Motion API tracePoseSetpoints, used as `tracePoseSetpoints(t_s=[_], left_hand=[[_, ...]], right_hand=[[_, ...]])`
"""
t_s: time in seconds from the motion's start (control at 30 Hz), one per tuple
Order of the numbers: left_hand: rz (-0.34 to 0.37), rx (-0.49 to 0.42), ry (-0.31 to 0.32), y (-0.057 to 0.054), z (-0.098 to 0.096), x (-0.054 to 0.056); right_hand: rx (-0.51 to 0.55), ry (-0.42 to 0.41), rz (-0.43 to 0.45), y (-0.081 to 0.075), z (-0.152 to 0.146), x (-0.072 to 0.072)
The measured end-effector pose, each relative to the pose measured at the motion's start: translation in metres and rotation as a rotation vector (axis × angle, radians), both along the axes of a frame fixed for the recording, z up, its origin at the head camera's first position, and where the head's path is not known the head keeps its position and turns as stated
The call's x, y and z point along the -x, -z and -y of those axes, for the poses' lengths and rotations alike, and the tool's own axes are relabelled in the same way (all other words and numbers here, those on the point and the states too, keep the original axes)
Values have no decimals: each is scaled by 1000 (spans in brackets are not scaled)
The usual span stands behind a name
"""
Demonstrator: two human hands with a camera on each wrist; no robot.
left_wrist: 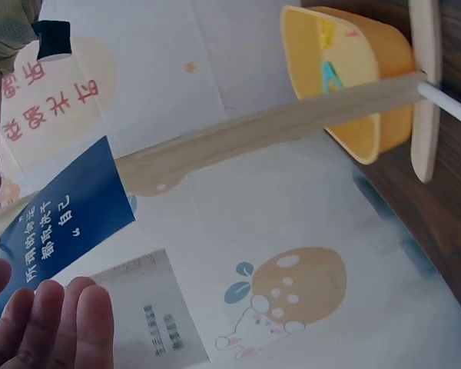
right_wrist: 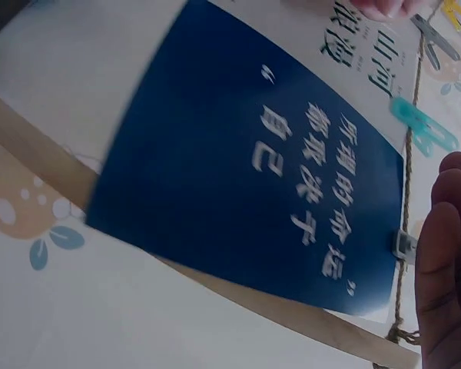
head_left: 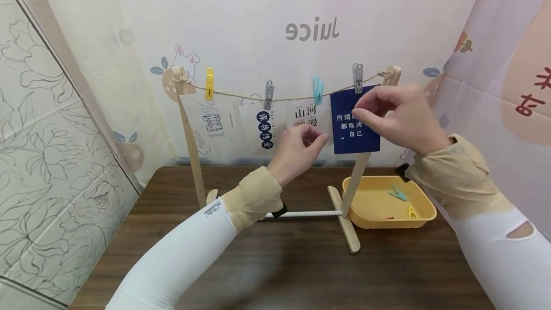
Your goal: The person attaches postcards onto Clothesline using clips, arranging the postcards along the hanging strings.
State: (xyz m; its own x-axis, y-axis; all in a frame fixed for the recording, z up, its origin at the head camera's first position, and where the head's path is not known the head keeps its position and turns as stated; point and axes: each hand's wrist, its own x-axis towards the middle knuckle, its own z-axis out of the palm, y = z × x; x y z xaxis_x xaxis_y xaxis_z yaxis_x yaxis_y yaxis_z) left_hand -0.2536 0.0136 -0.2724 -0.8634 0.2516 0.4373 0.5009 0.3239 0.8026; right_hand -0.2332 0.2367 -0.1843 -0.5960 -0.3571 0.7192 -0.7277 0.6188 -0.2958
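A blue card (head_left: 355,143) with white characters hangs from a twine line (head_left: 241,95) under a grey clothespin (head_left: 358,78). My right hand (head_left: 400,114) is in front of the card's right part, holding nothing; in the right wrist view its fingers (right_wrist: 439,269) look straight beside the clothespin. Left of the blue card, a teal clothespin (head_left: 318,91) is on the line at a white card (head_left: 302,109) with dark characters. My left hand (head_left: 299,149) hovers before that card's lower part, its fingers loosely bent and nothing held.
Two more pale cards hang left, at a grey clothespin (head_left: 269,94) and a yellow clothespin (head_left: 209,84). A wooden stand (head_left: 189,152) carries the twine on the brown table (head_left: 258,271). Behind its right foot sits a yellow basket (head_left: 370,221) holding a teal clothespin (head_left: 398,193) and a yellow clothespin (head_left: 411,212).
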Motion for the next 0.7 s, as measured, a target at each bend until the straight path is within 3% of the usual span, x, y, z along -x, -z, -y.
tracePoseSetpoints(t_s=[0.2,0.33,0.7], left_hand=[[-99,50,-41,10,16,-11],[-119,59,-71,21,29,-16],[-204,190,-181,72,65,-31]], right_hand=[[-2,0,-5,25,0,-5],[40,-37,2,44,0,-10],[150,-141,-4,112,8,-17]])
